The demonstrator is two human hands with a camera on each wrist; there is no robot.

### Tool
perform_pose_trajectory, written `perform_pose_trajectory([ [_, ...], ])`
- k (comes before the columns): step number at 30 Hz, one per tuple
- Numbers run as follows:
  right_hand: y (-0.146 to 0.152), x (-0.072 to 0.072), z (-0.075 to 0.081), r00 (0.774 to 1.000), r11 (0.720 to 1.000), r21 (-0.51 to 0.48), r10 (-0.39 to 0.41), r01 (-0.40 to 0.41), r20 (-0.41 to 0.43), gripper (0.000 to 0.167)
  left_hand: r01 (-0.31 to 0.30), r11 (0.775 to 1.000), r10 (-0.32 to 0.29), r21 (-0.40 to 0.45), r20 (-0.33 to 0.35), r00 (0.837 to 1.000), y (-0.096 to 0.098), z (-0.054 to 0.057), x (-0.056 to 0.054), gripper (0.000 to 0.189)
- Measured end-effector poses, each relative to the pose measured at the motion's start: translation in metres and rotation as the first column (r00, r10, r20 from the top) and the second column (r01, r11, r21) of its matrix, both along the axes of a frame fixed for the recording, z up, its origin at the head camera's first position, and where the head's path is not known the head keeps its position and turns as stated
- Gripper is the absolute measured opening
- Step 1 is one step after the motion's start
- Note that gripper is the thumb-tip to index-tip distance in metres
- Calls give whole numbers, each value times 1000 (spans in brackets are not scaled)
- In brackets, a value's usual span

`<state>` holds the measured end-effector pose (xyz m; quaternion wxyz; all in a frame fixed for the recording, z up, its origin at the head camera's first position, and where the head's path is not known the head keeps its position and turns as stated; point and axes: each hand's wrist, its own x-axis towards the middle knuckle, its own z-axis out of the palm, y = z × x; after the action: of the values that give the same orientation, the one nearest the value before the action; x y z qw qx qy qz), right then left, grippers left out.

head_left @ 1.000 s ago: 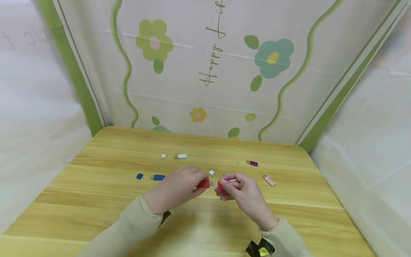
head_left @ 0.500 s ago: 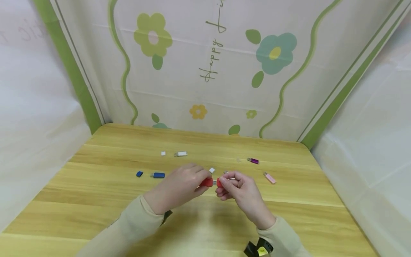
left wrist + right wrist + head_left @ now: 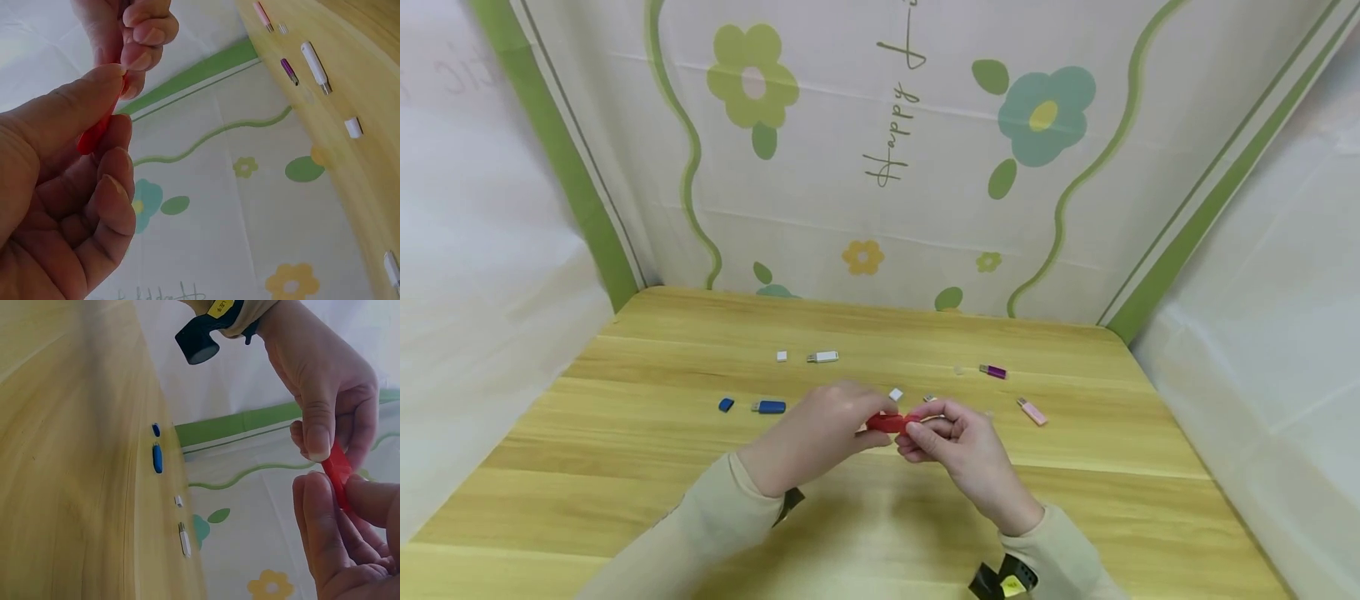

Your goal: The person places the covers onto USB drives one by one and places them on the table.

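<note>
My left hand point(image 3: 823, 429) grips the red body of a USB stick point(image 3: 883, 423) between thumb and fingers, above the wooden table. Against its right end, my right hand point(image 3: 962, 450) pinches the small red cap point(image 3: 913, 420) with thumb and forefinger. Body and cap meet in one line, and the metal plug no longer shows between them. The left wrist view has the red body point(image 3: 94, 139) under the left thumb. From the right wrist, the red stick point(image 3: 337, 472) spans both hands' fingertips, partly covered by them.
On the wooden table point(image 3: 625, 467) lie a blue USB stick point(image 3: 771, 407) with its blue cap point(image 3: 726, 404), a white stick point(image 3: 824, 357), white caps point(image 3: 782, 356), a purple stick point(image 3: 993, 372) and a pink stick point(image 3: 1032, 412). Another white stick point(image 3: 316, 67) lies beyond the right hand. Printed curtains point(image 3: 880, 208) enclose the table.
The gap between the red body and cap has closed, with the metal plug now out of sight. The hands have drawn together slightly; the sticks on the table stay put.
</note>
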<state>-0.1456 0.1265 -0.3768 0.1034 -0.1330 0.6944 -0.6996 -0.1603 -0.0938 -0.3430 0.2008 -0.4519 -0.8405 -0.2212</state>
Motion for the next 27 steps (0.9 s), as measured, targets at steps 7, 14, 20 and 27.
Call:
perform_pose_trajectory([
  [7, 0, 1, 3, 999, 1000, 21, -19, 20, -49, 28, -23, 997, 12, 77, 140, 990, 1, 4, 0, 23],
  [14, 2, 2, 5, 990, 993, 93, -55, 68, -132, 21, -48, 989, 17, 141, 215, 976, 1, 6, 1, 23],
  [20, 4, 3, 7, 978, 977, 167, -100, 131, -183, 16, -32, 988, 1, 152, 200, 980, 2, 6, 2, 22],
  [27, 4, 6, 13, 969, 971, 157, -146, 178, -200, 14, -36, 986, 4, 161, 196, 981, 5, 9, 5, 21],
])
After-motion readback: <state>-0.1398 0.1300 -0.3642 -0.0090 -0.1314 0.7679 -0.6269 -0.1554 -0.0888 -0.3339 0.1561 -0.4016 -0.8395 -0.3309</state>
